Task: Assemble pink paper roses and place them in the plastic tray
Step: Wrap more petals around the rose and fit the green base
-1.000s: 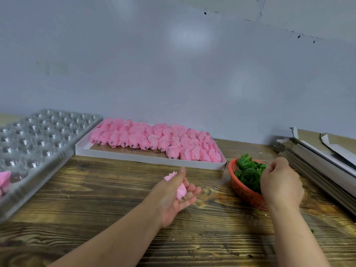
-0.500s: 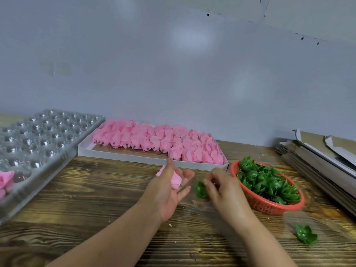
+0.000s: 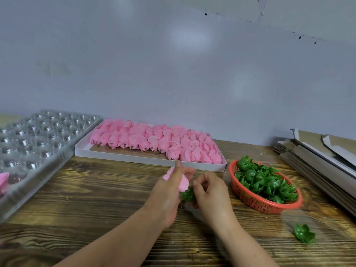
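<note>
Dark-grained wooden table [image 3: 96, 199], a stray green calyx [image 3: 304, 233] lying near right; mid-table, left hand [image 3: 169, 191] grips a pink paper rose [image 3: 183, 183] while right hand [image 3: 212, 191] pinches a green calyx piece [image 3: 187, 194] against its base. Rose's long axis slants, petals up-left, base down-right. Beyond: red basket [image 3: 256, 203] of calyxes right, clear plastic tray [image 3: 38, 143] left, white box [image 3: 134, 158] of pink blooms, grey wall [image 3: 173, 74].
</note>
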`<state>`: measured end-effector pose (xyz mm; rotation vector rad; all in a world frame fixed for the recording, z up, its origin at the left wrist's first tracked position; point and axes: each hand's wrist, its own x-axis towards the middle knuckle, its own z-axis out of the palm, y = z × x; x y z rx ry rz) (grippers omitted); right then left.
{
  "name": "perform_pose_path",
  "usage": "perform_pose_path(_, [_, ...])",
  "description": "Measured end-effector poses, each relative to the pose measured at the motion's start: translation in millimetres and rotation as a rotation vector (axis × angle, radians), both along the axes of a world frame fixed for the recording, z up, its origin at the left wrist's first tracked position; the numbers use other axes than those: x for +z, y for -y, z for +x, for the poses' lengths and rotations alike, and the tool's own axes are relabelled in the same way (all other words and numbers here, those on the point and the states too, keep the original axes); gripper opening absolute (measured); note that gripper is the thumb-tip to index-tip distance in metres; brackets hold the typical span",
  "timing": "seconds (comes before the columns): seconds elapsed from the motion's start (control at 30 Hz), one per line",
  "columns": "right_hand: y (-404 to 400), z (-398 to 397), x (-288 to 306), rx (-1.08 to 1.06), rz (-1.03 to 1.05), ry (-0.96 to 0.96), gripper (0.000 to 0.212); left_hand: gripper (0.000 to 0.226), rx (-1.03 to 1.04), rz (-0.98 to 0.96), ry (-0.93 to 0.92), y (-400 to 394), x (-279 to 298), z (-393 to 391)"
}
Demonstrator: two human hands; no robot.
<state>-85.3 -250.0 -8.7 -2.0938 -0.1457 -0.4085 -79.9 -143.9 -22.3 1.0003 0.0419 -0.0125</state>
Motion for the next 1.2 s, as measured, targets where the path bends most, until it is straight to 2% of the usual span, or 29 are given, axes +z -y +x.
perform_pose_path(0.1, [-1, -1, 0, 0.016, -0.065, -0.019, 0.023, 0.057, 0.008, 0.062, 0.043, 2, 1, -2])
perform_pose_path(0.33, [-2, -8, 6, 0.102, 0.263, -0.114, 0.016, 0.048, -0.01, 0.178, 0.062, 2, 2, -5])
perform_pose_path(0.5, [-3, -9, 8, 0.132, 0.362, -0.108, 0.015, 0.046, 0.005, 0.175, 0.023, 1, 1, -3])
perform_pose_path(0.57, [-1, -10, 8, 0.204, 0.455, -0.14, 0.024, 0.046, 0.008, 0.117, -0.022, -1, 2, -2])
perform_pose_path(0.63, [0, -10, 7, 0.275, 0.604, -0.213, 0.031, 0.046, -0.005, -0.019, -0.086, -5, 4, 1])
perform_pose_path(0.7, [-1, -11, 4, 0.323, 0.692, -0.278, 0.029, 0.047, -0.026, -0.117, -0.132, -9, 5, 4])
perform_pose_path(0.8, [-5, -12, -1, 0.346, 0.659, -0.321, 0.016, 0.048, -0.062, -0.201, -0.155, -9, 5, 5])
perform_pose_path(1.0, [-6, -12, 1, 0.331, 0.706, -0.297, 0.024, 0.043, -0.124, -0.216, -0.185, -9, 7, 2])
perform_pose_path(1.13, [-6, -12, 2, 0.272, 0.785, -0.287, 0.015, 0.036, -0.167, -0.252, -0.219, -9, 8, 0])
perform_pose_path(1.2, [-4, -11, 3, 0.259, 0.806, -0.297, 0.013, 0.048, -0.169, -0.254, -0.214, -8, 8, 0])
